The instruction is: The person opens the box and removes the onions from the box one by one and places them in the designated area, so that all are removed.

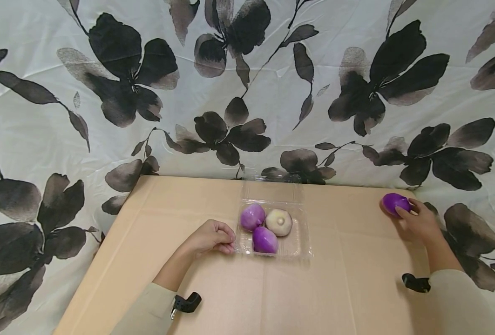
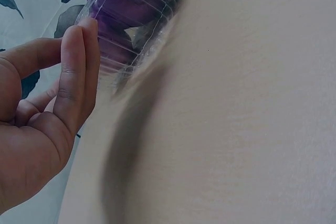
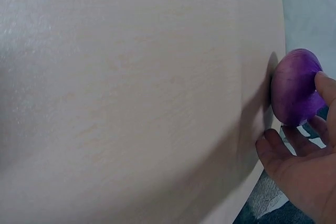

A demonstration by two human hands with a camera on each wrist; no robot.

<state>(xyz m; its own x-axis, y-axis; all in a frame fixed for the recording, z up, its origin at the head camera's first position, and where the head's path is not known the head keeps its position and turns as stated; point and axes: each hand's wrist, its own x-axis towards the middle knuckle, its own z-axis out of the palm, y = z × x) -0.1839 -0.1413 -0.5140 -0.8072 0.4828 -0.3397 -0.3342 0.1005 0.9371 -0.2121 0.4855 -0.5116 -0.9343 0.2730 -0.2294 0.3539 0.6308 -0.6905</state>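
In the head view, a clear plastic clamshell container [image 1: 297, 239] lies with its lid [image 1: 272, 190] folded back. Inside are two purple onions [image 1: 265, 240] and a round cream-coloured piece [image 1: 279, 222] with a small nub in its middle; its kind is unclear. My left hand [image 1: 213, 237] pinches the container's left edge between thumb and fingertips, as the left wrist view also shows. Far off to the right, my right hand [image 1: 421, 221] grips another purple onion [image 3: 296, 87] near the board's back right corner, thumb on one side and fingers below.
A tan board or cardboard tabletop [image 1: 348, 288] carries everything. Behind it and along its sides hangs a white cloth [image 1: 289, 88] with dark flower prints. Each wrist wears a black strap device [image 1: 187, 303].
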